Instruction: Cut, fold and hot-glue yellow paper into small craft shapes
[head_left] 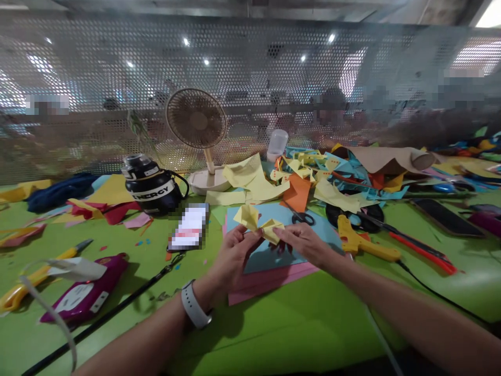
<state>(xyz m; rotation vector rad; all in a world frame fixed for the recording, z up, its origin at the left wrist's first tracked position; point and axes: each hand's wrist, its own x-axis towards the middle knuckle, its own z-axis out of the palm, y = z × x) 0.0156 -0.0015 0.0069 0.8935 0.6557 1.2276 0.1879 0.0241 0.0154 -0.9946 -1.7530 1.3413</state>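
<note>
Between my hands is a folded yellow paper piece (247,216), two cupped parts meeting in a narrow middle. My left hand (237,253) pinches it near that middle, and a pale watch strap circles the wrist. With closed fingertips, my right hand (303,243) grips the right-hand part. Beneath them lie blue paper sheets (258,261) over pink sheets (270,284). Just beyond my right hand are dark-handled scissors (303,218). A yellow glue gun (366,245) rests to the right of that hand.
A red utility knife (422,253) and dark phone (448,216) lie at right. Paper scraps (250,177) heap up behind, near a small fan (197,119). At left are a black bottle (151,188), a lit phone (190,227), a purple device (88,292) and a yellow cutter (43,274).
</note>
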